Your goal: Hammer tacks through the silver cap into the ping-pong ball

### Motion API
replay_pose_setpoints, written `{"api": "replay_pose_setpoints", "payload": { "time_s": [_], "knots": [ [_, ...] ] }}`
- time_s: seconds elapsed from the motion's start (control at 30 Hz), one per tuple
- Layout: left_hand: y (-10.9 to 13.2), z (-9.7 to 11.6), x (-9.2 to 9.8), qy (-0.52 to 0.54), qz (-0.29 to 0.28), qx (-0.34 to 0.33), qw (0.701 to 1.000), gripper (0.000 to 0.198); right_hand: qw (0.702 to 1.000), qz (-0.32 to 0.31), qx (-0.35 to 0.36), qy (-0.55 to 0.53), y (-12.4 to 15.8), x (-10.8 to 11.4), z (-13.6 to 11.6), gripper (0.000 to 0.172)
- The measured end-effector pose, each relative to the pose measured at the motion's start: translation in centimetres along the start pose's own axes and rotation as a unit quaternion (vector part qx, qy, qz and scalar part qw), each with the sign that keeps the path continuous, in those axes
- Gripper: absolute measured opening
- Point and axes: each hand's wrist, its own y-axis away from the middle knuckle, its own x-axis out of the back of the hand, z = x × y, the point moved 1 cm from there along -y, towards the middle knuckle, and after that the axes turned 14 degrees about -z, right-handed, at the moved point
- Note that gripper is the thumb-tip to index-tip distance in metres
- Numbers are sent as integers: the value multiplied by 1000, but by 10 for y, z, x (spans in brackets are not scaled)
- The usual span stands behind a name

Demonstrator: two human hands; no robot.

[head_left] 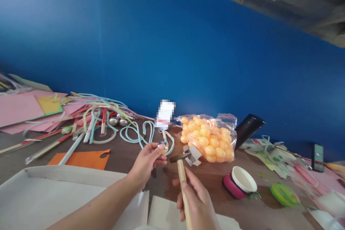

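Observation:
Pinched between the thumb and fingers of my left hand point(147, 161) is a shiny silver ball point(163, 146), held above the dark table. My right hand point(198, 197) grips a hammer point(182, 178) by its pale wooden handle, the dark metal head pointing away from me. The hammer head is to the right of the silver ball and apart from it. Just beyond the head lies a small open white box point(194, 156) with metal pieces in it. Behind the hands are a light blue lanyard point(132, 134) and its blurred badge point(165, 113).
A clear bag of orange balls point(207, 138) lies against the blue wall point(172, 43). To the right stand a black cylinder point(248, 129), a pink-sleeved cup point(239, 183) and a phone point(318, 157). Leftward are more silver balls point(118, 120), sticks, orange paper point(81, 160) and a white tray point(67, 174).

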Motion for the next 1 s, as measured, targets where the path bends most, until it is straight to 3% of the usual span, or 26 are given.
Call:
{"api": "replay_pose_setpoints", "payload": {
  "time_s": [0.17,0.27,0.43,0.53,0.63,0.77,0.9,1.0],
  "knots": [
    [1,2,-1,5,11,-2,1000,28,994,-60,-76,49,-4,-2,8,45],
    [0,2,-1,11,11,0,1000,30,989,-83,-42,118,-4,1,8,39],
    [0,1,1,16,5,0,1000,28,962,2,24,273,-3,15,10,38],
    [1,1,0,29,-20,2,999,27,950,40,67,303,-3,18,8,32],
    [3,2,-3,45,-75,14,996,27,962,31,111,247,-2,15,2,29],
    [7,2,-8,53,-160,37,985,27,991,16,111,78,1,7,-6,41],
    [16,1,-18,44,-232,55,970,25,993,-12,108,-39,4,2,-16,55],
    [22,2,-25,34,-271,59,960,28,991,-23,107,-79,5,0,-24,55]
  ]
}}
